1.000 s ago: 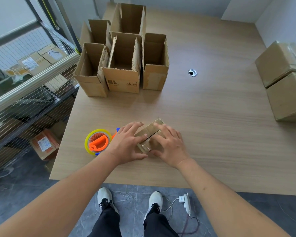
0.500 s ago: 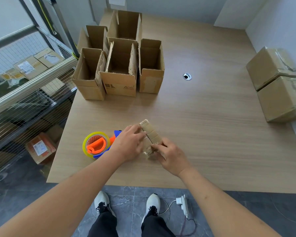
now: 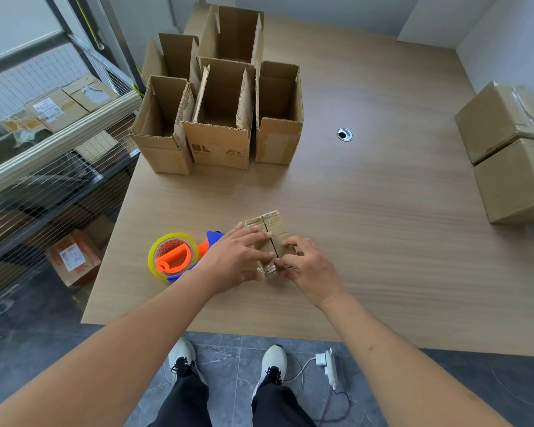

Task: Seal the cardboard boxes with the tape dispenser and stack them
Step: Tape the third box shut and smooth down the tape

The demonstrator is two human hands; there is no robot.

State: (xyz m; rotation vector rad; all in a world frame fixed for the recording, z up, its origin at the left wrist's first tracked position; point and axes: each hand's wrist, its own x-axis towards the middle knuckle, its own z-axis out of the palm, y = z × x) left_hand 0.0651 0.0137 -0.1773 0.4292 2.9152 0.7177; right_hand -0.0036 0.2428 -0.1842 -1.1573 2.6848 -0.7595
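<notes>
A small cardboard box (image 3: 275,224) lies near the table's front edge, its two top flaps folded down and meeting at a centre seam. My left hand (image 3: 239,257) presses on the left flap with fingers stretched out and the thumb against the near side. My right hand (image 3: 305,266) has curled fingers on the right flap and pinches the box's near end. The tape dispenser (image 3: 174,258), orange and blue with a yellowish tape roll, lies on the table just left of my left hand, untouched.
Several open, empty cardboard boxes (image 3: 221,118) stand in a cluster at the back left of the wooden table (image 3: 383,211). Two sealed boxes (image 3: 512,155) are stacked at the right edge. A cable hole (image 3: 345,134) is mid-table. A wire shelf (image 3: 43,155) stands at left.
The small box was tipped up on its edge half a second ago; now it lies flat with the seam on top. Both hands have settled over its flaps.
</notes>
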